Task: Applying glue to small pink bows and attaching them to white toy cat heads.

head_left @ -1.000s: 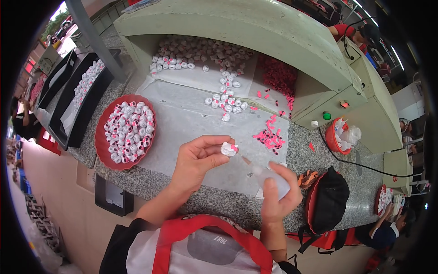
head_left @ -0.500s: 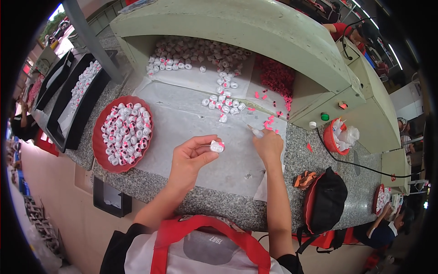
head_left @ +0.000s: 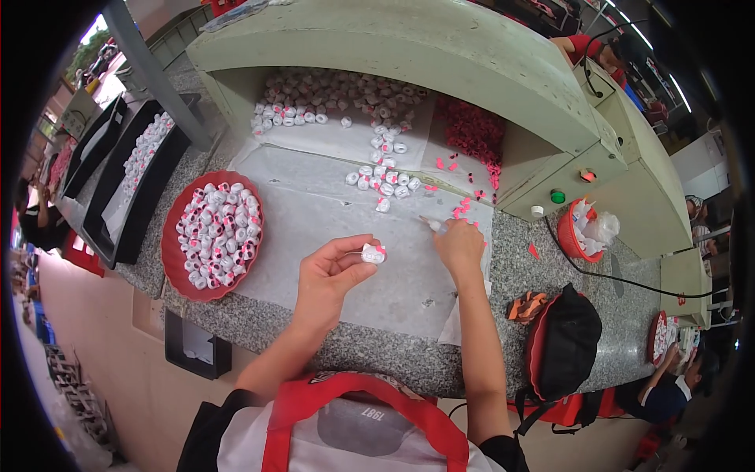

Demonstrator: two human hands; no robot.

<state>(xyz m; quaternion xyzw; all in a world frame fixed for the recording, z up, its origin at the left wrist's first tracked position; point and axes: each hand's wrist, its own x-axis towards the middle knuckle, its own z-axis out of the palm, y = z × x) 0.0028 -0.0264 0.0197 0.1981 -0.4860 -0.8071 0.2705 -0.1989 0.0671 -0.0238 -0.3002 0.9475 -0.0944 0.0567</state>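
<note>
Between the thumb and fingers of my left hand (head_left: 334, 271) is a small white cat-head figurine (head_left: 373, 253) with a pink bow at one ear. My right hand (head_left: 461, 250) grips a small white squeeze bottle (head_left: 435, 225), its thin tip pointing left over the paper; the fingers partly hide it. Just beyond that hand lie small pink bow pieces (head_left: 461, 209). A loose group of white figurines (head_left: 383, 182) sits on the paper sheet (head_left: 314, 206), farther off than both hands. To the left, a red scalloped bowl (head_left: 171, 271) is heaped with white-and-pink figurines.
A pale green metal hood (head_left: 393, 47) arches over piled figurines and a pink heap (head_left: 469, 132). On the right are a red basket (head_left: 568, 236), a black cable (head_left: 613, 276) and a black bag (head_left: 568, 342). Black trays (head_left: 130, 189) stand left. Other people work nearby.
The bottle's tip has moved slightly left, and the bottle lies a little flatter in my right hand. My left hand keeps the figurine in nearly the same place.
</note>
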